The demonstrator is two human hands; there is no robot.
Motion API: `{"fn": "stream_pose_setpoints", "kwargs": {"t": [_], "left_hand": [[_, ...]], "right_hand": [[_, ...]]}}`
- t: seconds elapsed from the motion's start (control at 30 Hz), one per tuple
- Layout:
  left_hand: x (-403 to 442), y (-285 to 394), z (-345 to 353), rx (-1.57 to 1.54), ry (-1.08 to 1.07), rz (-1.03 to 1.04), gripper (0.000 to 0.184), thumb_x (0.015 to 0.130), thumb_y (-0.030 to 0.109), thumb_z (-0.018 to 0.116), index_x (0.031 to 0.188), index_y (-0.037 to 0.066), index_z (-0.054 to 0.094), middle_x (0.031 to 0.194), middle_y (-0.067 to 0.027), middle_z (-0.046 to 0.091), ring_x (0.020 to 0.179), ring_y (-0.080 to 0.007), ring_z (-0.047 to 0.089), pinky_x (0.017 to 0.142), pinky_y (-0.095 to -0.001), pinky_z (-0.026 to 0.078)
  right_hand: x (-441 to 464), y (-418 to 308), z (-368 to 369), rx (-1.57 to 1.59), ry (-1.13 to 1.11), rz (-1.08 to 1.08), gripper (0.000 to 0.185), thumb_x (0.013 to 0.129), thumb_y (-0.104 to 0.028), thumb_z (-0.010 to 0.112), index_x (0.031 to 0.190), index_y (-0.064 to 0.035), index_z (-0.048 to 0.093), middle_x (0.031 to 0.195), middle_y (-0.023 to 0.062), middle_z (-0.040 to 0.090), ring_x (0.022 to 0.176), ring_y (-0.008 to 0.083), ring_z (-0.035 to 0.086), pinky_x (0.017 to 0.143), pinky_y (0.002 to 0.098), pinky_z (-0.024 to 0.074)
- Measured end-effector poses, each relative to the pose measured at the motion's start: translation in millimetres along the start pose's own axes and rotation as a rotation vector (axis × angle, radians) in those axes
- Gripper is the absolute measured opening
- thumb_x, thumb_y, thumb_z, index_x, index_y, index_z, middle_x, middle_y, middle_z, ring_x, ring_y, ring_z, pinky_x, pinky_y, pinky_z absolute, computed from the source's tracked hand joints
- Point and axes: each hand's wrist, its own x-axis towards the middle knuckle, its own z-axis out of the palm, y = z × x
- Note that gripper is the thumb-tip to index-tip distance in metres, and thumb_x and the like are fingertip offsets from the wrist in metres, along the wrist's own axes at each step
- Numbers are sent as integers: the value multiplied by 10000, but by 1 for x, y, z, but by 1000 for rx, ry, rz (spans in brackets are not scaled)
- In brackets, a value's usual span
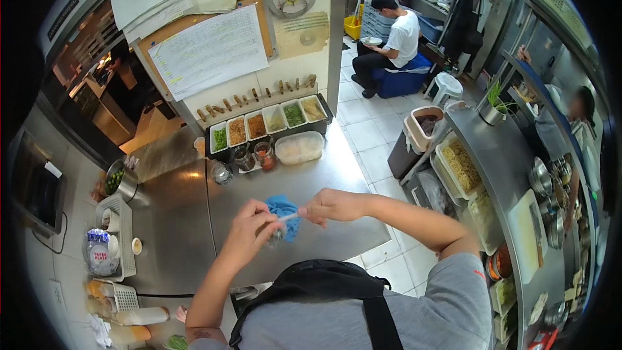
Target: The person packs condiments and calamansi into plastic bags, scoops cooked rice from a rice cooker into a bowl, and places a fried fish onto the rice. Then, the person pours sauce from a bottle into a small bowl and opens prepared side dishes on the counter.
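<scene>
Both my hands are raised over the steel counter (324, 220), close together. A thin pale strip or stick (287, 218) runs between them. Its left end is pinched in my left hand (251, 225), and its right end lies in the closed fingers of my right hand (327, 208). Behind and under it is a crumpled blue cloth (282, 205) on the counter. A small clear container (276, 234), blurred, shows just below my left fingers; whether that hand touches it I cannot tell.
Toward the back stand a tray of toppings (256, 124), a lidded plastic box (299, 148) and small jars (264, 154). A white basket (123, 238) and bottles (142, 315) line the left. Beyond, a person (403, 37) sits; another stands behind the right shelf (463, 129).
</scene>
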Motion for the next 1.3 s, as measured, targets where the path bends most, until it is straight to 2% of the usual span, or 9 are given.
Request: {"fn": "stream_pose_setpoints", "kwargs": {"t": [0.1, 0.27, 0.37, 0.47, 0.6, 0.73, 0.93, 1.2, 1.3], "left_hand": [[8, -4, 3, 164, 187, 66, 96, 810, 73, 697, 905, 58, 707, 891, -76, 611, 840, -204, 611, 700, -324, 489], [7, 9, 21, -265, 459, -35, 109, 820, 26, 690, 928, 26, 707, 869, -84, 679, 805, -175, 657, 706, -297, 519], [1, 12, 41, -926, 437, -181, 71, 866, 27, 659, 914, -11, 696, 927, -102, 699, 879, -153, 656, 875, -323, 488], [-12, -10, 55, -906, 362, -209, 83, 868, 75, 671, 903, 7, 704, 935, -118, 704, 916, -160, 651, 991, -353, 415], [-21, 19, 39, 141, 276, -67, 53, 775, 160, 735, 824, 172, 750, 877, 38, 719, 1078, -170, 564, 1103, -441, 231], [-35, 17, 54, 424, 509, -36, 86, 715, 159, 759, 789, 199, 749, 842, 59, 688, 993, -193, 541, 1035, -423, 265], [-38, 17, 70, 123, 736, -129, 144, 701, 29, 747, 837, 73, 725, 804, -56, 660, 870, -222, 545, 821, -336, 429], [-45, -6, 85, -265, 543, -331, 193, 800, -7, 605, 957, 31, 711, 824, -58, 660, 784, -152, 563, 674, -274, 433], [-56, -23, 96, -613, 447, -536, 194, 870, 46, 576, 1017, 3, 695, 850, -44, 662, 724, -101, 565, 624, -238, 433]], "right_hand": [[7, 8, 31, 771, 48, -126, 410, 985, -419, 406, 837, -59, 536, 845, 121, 648, 725, 300, 641, 744, 428, 509], [57, 17, 106, 1850, -796, -452, 330, 966, -358, 472, 933, -46, 576, 892, 105, 650, 808, 273, 658, 807, 404, 530], [83, 62, 82, 1305, -453, -419, 225, 927, -242, 585, 1014, -35, 607, 896, 75, 656, 845, 194, 644, 780, 343, 515], [86, 78, 51, 1063, -88, -232, 225, 870, -139, 686, 1052, -13, 648, 884, 48, 659, 848, 131, 633, 736, 289, 503], [55, 28, 12, 397, 21, -433, 211, 859, -154, 712, 1008, -5, 708, 887, 29, 678, 776, 102, 614, 680, 266, 490], [38, 10, 40, 240, 426, -367, 174, 866, -148, 706, 990, -29, 733, 866, 27, 695, 717, 75, 584, 645, 245, 476], [34, 7, 83, 539, 655, -298, 185, 831, -91, 727, 1013, -58, 738, 871, 47, 694, 771, 89, 604, 671, 237, 476], [30, 16, 68, -109, 716, -686, 134, 829, -72, 679, 953, -52, 727, 856, 79, 658, 759, 216, 601, 677, 335, 483], [31, 18, 80, -240, 667, -564, 140, 801, -89, 687, 931, -45, 719, 850, 108, 651, 793, 281, 592, 716, 382, 487]]}}
